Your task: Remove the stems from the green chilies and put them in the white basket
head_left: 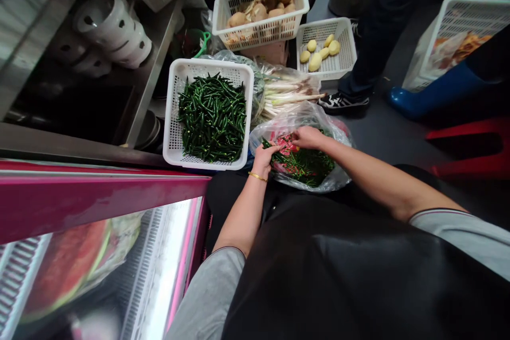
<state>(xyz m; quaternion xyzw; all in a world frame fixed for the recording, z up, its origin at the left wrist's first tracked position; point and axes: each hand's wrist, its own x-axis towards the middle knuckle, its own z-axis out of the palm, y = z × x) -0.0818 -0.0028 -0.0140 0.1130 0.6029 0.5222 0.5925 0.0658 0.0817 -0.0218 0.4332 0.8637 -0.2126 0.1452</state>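
Note:
Over a clear plastic bag (pixel 338 175), my left hand (pixel 263 160) is closed around a few green chili peppers (pixel 268 143) that stick out past the fingers. My right hand (pixel 309 138) is just to its right with the fingertips pinched together; what they grip is too small to make out. Inside the bag lie thin green stems and chilies (pixel 311 166), with a red printed wrapper (pixel 287 143) among them. To the left of my hands stands a white plastic basket (pixel 169 117) holding a large heap of dark green chilies (pixel 215 117).
Scallions (pixel 282 93) lie beyond the bag. Farther back are a basket of unpeeled potatoes (pixel 258 13) and another with peeled potatoes (pixel 324 53). A co-worker's shoe (pixel 345 101) and a blue boot (pixel 430 93) are at right. A pink-edged display case (pixel 99 202) borders my left.

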